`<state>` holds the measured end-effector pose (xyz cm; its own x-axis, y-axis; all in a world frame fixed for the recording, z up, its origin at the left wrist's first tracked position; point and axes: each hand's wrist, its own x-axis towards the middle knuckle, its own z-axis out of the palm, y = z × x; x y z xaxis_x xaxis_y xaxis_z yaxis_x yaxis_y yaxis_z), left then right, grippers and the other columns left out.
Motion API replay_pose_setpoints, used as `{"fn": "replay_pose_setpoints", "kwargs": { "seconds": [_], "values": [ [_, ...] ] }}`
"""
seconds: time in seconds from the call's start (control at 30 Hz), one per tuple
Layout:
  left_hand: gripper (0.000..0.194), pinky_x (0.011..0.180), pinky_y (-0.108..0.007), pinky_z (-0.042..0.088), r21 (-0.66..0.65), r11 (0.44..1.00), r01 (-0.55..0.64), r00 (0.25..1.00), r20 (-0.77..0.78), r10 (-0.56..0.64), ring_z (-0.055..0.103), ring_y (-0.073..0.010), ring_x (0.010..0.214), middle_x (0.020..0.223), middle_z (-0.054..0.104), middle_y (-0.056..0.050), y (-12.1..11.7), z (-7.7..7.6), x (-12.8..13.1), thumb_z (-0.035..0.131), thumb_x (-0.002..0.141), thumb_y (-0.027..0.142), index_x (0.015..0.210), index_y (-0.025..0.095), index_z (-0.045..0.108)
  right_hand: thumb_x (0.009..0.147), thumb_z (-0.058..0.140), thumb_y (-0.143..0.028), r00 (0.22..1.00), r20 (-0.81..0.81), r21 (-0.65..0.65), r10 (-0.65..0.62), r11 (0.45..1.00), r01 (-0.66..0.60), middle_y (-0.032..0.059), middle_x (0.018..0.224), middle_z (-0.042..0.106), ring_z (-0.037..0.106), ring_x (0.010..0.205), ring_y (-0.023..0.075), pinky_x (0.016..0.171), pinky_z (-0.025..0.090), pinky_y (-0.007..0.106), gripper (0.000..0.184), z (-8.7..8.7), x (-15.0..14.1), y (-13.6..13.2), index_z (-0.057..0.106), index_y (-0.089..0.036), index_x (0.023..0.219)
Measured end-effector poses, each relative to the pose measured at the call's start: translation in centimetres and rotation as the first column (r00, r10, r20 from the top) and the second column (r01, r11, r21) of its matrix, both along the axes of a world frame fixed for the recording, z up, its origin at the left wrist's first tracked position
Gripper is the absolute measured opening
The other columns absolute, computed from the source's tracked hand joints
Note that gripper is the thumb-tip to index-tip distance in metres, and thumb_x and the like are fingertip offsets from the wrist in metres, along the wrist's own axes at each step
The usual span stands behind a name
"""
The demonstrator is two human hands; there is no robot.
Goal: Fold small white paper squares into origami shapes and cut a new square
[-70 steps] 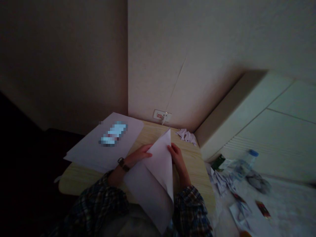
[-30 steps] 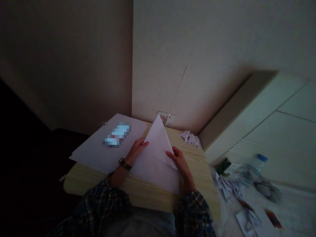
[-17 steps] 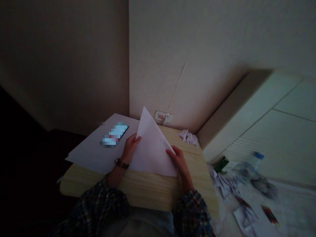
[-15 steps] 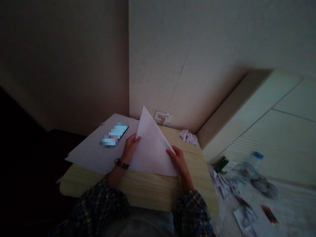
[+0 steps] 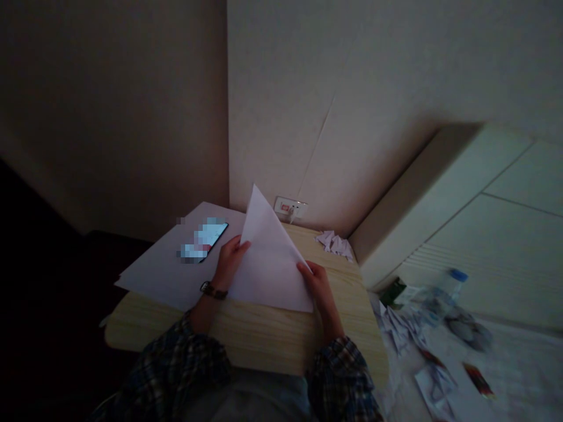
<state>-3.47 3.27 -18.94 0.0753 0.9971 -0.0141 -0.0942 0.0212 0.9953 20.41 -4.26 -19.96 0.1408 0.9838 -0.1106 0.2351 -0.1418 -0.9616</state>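
A white sheet of paper [image 5: 269,261], folded into a triangle, stands tilted on the light wooden table [image 5: 246,334] with its point up. My left hand [image 5: 229,258], with a watch on the wrist, grips the sheet's left edge. My right hand [image 5: 320,288] pinches its right lower edge, fingers curled on the paper. Both sleeves are plaid.
A stack of white sheets [image 5: 162,266] lies at the table's left with a lit phone [image 5: 203,240] on it. Small folded paper pieces [image 5: 335,241] sit at the back right by a wall socket [image 5: 289,207]. A bed at right holds paper scraps [image 5: 402,331] and a plastic bottle [image 5: 440,290].
The folded sheet was lifted off the table and swung up and leftward, its point now standing higher. My left hand moved left along its edge; in the last half second little has changed.
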Motion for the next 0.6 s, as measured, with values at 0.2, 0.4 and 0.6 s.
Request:
{"fn": "replay_pose_setpoints", "kwargs": {
  "seconds": [0.2,0.4,0.6],
  "values": [
    [0.034,0.085,-0.044,0.057,-0.019,0.998,0.054,0.995,0.080,-0.053,0.066,-0.0240,0.102,0.122,0.064,-0.009,-0.20,0.10,0.25,0.062,0.094,0.034,0.122,0.016,0.060,0.095,0.061,-0.038,1.000,0.010,0.017,-0.027,0.999,0.026,0.0050,0.110,0.067,0.068,0.093,0.0216,0.078,0.058,0.038,0.030,-0.24,0.23,0.10,0.064,-0.014,0.113],
    [0.033,0.085,-0.044,0.057,0.013,0.993,0.120,0.983,0.139,-0.121,0.066,-0.0238,0.101,0.120,0.065,-0.009,-0.68,0.35,0.57,0.061,0.094,0.035,0.121,0.016,0.061,0.095,0.062,-0.038,0.998,0.035,0.055,-0.045,0.998,0.043,0.0044,0.108,0.068,0.068,0.091,0.0212,0.077,0.058,0.037,0.029,-0.03,0.38,-0.09,0.065,-0.014,0.111],
    [0.033,0.088,-0.046,0.056,0.052,0.992,0.111,0.986,0.122,-0.117,0.065,-0.0243,0.104,0.122,0.064,-0.010,-0.74,0.19,0.67,0.061,0.094,0.035,0.122,0.016,0.060,0.095,0.061,-0.038,0.999,0.032,0.063,-0.032,0.998,0.030,0.0045,0.109,0.067,0.068,0.092,0.0216,0.078,0.058,0.038,0.030,0.06,0.40,-0.17,0.064,-0.014,0.112]
  ]
}}
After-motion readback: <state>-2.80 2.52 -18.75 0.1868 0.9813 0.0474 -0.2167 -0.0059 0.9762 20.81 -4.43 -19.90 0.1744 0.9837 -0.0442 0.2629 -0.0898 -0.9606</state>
